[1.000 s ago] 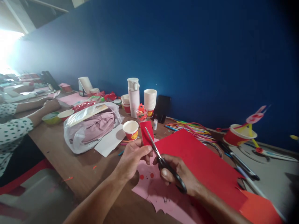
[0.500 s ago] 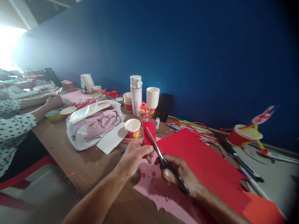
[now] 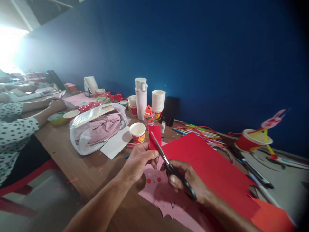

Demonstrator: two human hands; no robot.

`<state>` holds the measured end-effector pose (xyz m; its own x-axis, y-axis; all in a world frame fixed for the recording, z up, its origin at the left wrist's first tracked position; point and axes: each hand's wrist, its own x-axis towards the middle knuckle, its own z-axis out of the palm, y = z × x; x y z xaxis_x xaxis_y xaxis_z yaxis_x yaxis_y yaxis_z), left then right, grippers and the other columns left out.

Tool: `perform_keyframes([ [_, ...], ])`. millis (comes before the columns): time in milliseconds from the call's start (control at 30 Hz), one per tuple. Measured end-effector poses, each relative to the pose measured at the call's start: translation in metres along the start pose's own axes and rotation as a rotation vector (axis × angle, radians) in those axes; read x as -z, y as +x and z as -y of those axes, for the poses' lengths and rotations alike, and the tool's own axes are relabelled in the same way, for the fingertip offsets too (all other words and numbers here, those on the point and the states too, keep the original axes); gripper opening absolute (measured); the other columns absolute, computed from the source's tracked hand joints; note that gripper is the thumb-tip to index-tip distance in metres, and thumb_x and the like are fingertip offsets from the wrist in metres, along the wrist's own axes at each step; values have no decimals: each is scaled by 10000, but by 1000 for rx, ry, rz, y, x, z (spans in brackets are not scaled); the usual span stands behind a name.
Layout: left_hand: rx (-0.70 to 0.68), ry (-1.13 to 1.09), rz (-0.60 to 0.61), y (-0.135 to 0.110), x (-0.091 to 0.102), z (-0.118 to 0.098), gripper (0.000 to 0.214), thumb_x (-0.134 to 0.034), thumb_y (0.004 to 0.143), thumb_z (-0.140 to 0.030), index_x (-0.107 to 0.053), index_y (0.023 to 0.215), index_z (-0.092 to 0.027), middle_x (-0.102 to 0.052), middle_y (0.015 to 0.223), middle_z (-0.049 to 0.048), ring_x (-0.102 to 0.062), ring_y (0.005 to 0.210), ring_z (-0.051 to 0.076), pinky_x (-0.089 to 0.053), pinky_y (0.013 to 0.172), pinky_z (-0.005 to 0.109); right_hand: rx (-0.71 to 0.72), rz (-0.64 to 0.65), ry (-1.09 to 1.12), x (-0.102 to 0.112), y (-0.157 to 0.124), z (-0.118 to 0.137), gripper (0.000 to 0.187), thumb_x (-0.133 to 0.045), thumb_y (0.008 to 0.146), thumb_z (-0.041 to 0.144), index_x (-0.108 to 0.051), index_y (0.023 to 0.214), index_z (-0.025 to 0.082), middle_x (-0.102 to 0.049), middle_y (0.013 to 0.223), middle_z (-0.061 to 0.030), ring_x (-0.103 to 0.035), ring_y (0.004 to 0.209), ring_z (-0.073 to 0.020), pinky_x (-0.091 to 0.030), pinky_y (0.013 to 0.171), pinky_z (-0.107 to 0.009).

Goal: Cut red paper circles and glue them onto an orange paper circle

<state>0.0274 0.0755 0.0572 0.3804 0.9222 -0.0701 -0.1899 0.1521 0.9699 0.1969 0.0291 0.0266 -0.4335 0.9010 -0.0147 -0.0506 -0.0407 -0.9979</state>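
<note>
A smooth, dark blue wall [image 3: 193, 58] rises behind a brown, wood-toned surface [image 3: 96, 187] strewn with paper scraps. A broad, flat red sheet [image 3: 200, 164] lies at the right; at the left slumps a crinkled, see-through plastic bag [image 3: 78, 143] around folded mauve cloth [image 3: 106, 127]. Pink paper [image 3: 154, 198], jagged at its near edge, lies beneath the hands. These are just beside each other: the left hand [image 3: 138, 161] pinches the lower end of a red paper strip [image 3: 156, 133], the right hand [image 3: 184, 177] wraps the scissors' [image 3: 164, 158] black handles. The slim metal blades slant up and left across the strip; whether they bite it cannot be told. The strip, a plain rectangle held above the surface, has its long axis nearly upright in view, its free end away from the person.
</note>
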Motion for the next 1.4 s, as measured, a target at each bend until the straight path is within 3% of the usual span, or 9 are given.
perform_keyframes([
  [467, 16, 8, 28, 1, 2, -1, 114, -542, 657, -151, -530, 545, -134, -522, 470, -34, -487, 403, 63, -385, 451, 186, 65, 46, -140, 10, 0, -1, 417, -605, 753, 517, -571, 925, 139, -447, 602, 38, -389, 525, -81, -300, 496, -206],
  [1100, 30, 11, 54, 4, 8, 2, 129, -543, 645, -149, -518, 519, -144, -468, 444, -52, -391, 383, 48, -358, 447, 210, 21, 43, -162, 14, 0, -2, 355, -647, 738, 447, -595, 919, 145, -435, 595, 50, -376, 509, -75, -279, 477, -200],
  [1400, 47, 26, 34, 4, 8, 1, 143, -556, 633, -150, -502, 501, -143, -451, 428, -56, -394, 380, 51, -351, 443, 208, -13, 31, -150, 13, 1, -1, 417, -651, 710, 500, -592, 906, 136, -428, 564, 54, -367, 472, -70, -276, 448, -197],
])
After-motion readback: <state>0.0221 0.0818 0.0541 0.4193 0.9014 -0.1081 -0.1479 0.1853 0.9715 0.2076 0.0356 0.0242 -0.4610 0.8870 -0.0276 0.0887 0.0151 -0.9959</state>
